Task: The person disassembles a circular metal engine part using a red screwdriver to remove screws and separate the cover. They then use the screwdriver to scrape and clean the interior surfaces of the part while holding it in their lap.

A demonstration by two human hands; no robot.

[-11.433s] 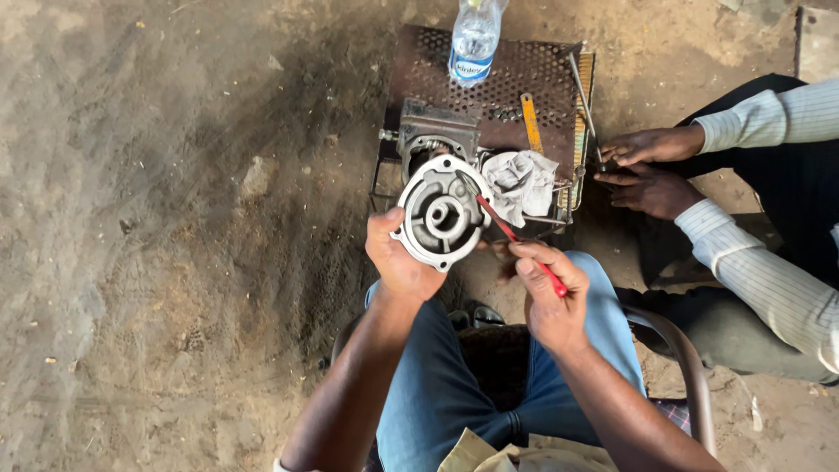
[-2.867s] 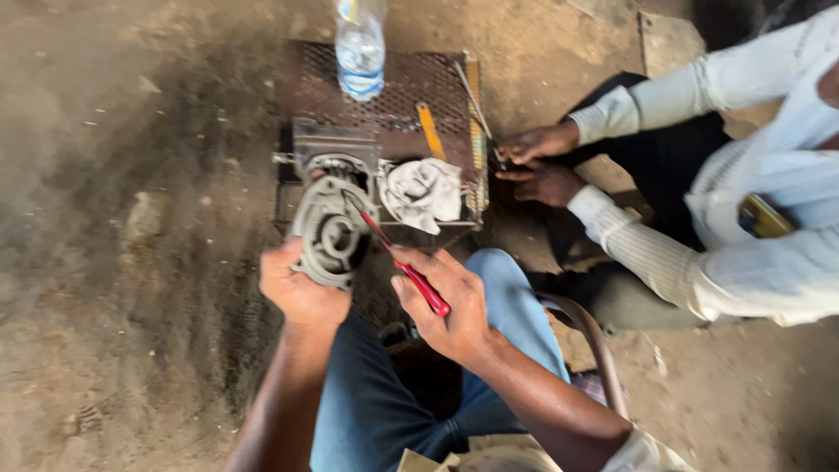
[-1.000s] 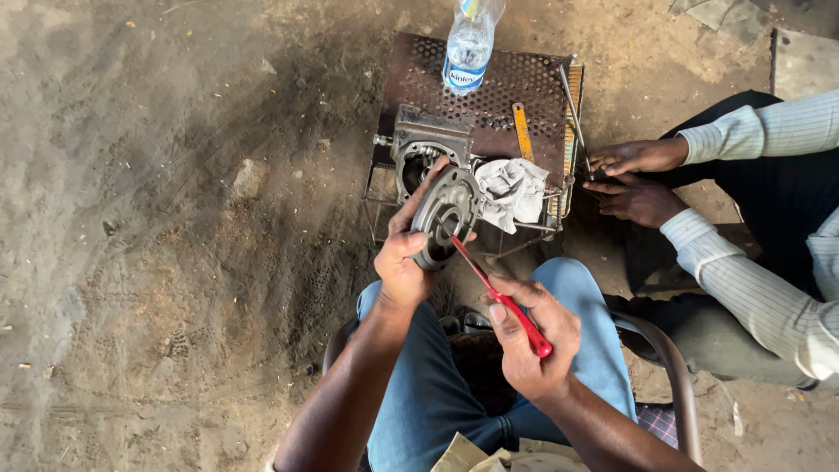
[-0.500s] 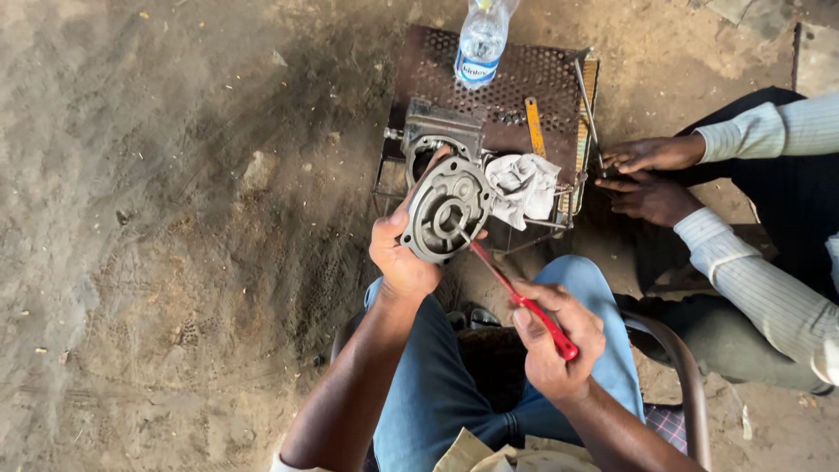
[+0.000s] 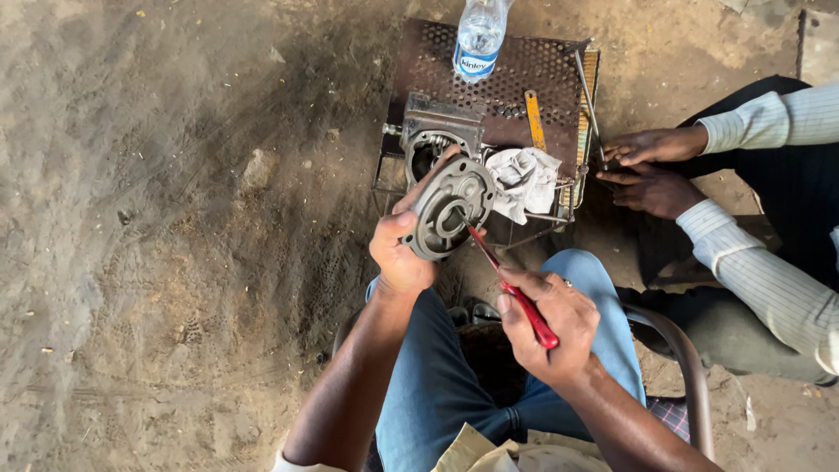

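Fingers of the left hand (image 5: 402, 253) are clamped on the rim of the round grey metal housing (image 5: 447, 214), thumb across its far edge; the housing is held up just near of the rusty perforated stand (image 5: 542, 65), open face turned toward the right hand. Right hand (image 5: 555, 328) is clenched on the red-handled screwdriver (image 5: 511, 288). Its long axis runs from near-right to far-left, tip pointed into the housing's central bore, apparently touching it. Left hand is nearer the housing. A white rag (image 5: 524, 179), plastic bottle (image 5: 479, 35) and grey motor block (image 5: 437, 131) are seen on the stand; another person's hands (image 5: 651, 166) rest at its right edge.
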